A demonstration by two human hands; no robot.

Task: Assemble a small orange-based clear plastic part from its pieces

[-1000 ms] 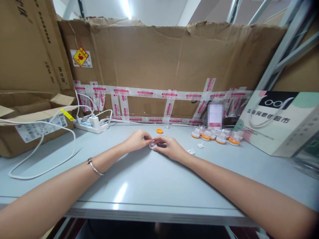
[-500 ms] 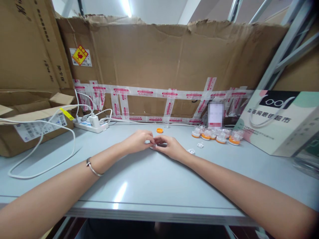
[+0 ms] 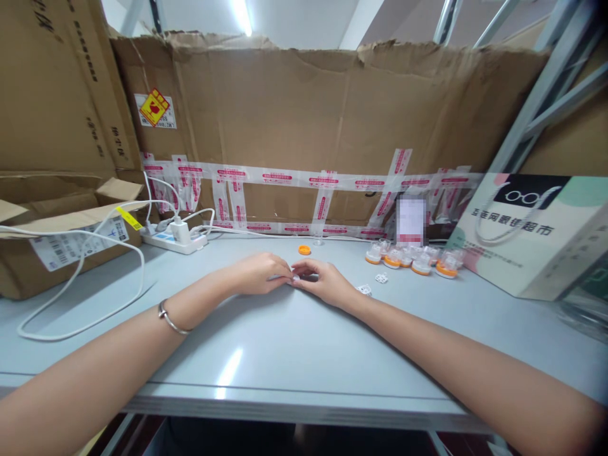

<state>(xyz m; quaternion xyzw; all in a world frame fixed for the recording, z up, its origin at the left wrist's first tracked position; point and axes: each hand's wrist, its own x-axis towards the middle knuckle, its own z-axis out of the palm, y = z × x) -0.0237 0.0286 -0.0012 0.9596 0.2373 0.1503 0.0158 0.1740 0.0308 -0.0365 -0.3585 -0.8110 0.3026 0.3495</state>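
Observation:
My left hand (image 3: 263, 273) and my right hand (image 3: 323, 283) meet over the middle of the table. Between the thumb and fingers of my right hand is a small whitish piece (image 3: 296, 277), mostly covered, so its kind does not show. The pinched fingertips of my left hand touch it from the other side. Just beyond the hands lies an orange round cap (image 3: 304, 250), with a small clear part (image 3: 318, 242) behind it. To the right of my right hand are a white lattice-like piece (image 3: 381, 278) and another white piece (image 3: 364, 290), partly behind the wrist.
Several clear containers with orange or white bases (image 3: 421, 263) stand at the back right, before a blurred-out card (image 3: 411, 220). A paper bag (image 3: 513, 234) stands at far right. On the left are a power strip (image 3: 156, 239), a looping white cable (image 3: 80, 332) and a cardboard box (image 3: 19, 269).
My left hand has turned flatter, its fingers straighter towards the small piece, and its wrist has shifted slightly left. My right hand stays almost still.

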